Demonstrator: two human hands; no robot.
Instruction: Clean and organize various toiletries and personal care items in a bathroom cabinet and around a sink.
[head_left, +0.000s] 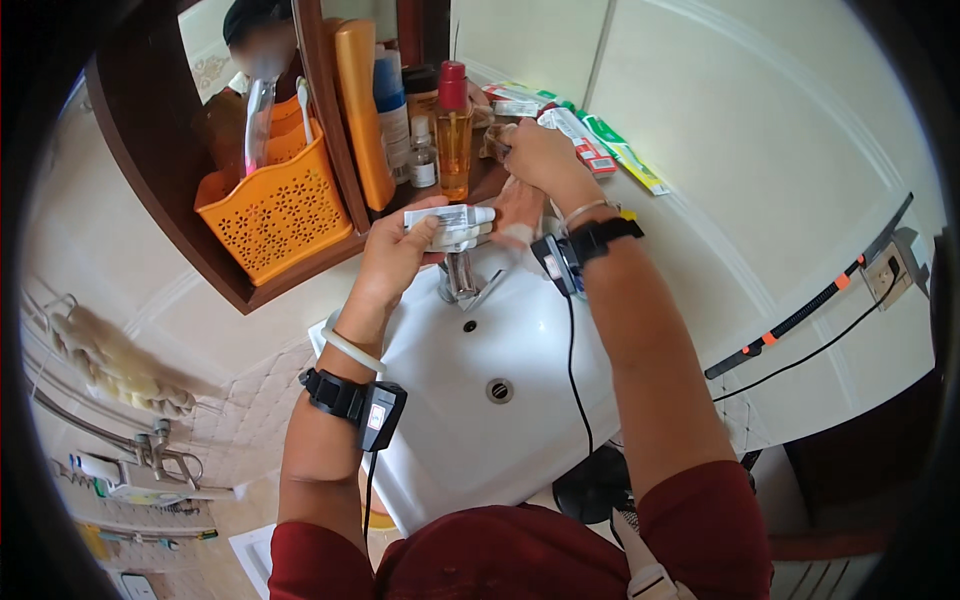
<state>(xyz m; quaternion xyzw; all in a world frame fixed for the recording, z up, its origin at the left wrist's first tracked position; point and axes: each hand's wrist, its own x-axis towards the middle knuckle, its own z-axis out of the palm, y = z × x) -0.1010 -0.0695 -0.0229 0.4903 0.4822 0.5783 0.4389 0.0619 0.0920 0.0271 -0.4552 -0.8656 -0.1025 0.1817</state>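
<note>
My left hand [392, 255] is closed on a few small white tubes [458, 220], stacked flat between thumb and fingers, above the faucet [460, 275]. My right hand [545, 158] reaches to the back of the wooden shelf, right of an amber bottle with a red cap [455, 140]. Its fingers are curled by a crumpled-looking brownish thing [495, 143], which I cannot make out. Just below that hand, a blurred skin-coloured shape [519, 215] is partly covered by my wrist. Flat toothpaste boxes [580, 140] lie to the right of my right hand.
An orange perforated basket [275, 205] with toothbrushes stands in the wooden cabinet at left. On the shelf are a tall orange bottle [362, 115], a blue-and-white bottle [393, 120] and a small clear bottle [422, 158]. The white sink [450, 440] lies below; a black cable [572, 370] hangs over it.
</note>
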